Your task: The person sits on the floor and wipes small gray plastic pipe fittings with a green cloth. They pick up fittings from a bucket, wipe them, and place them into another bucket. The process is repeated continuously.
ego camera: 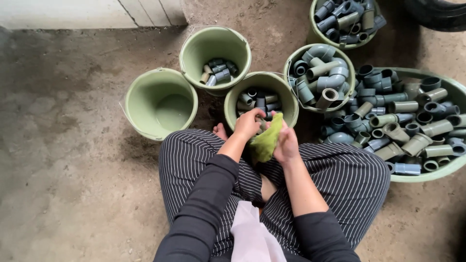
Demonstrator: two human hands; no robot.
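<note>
My left hand (249, 123) is closed around a small grey pipe fitting (262, 124), mostly hidden by my fingers, just over the near rim of a green bucket (232, 104). My right hand (286, 144) grips a yellow-green cloth (266, 141) and presses it against that fitting. Both hands meet above my lap, over striped trousers (340, 177). The bucket in front holds several short grey fittings (257, 101).
An empty green bucket (160, 102) stands at left, another (215, 51) with a few fittings behind it. Two more buckets (291, 65) (314, 29) hold larger elbows. A wide green basin (427, 173) at right is heaped with grey fittings. Concrete floor all around; a wall at top left.
</note>
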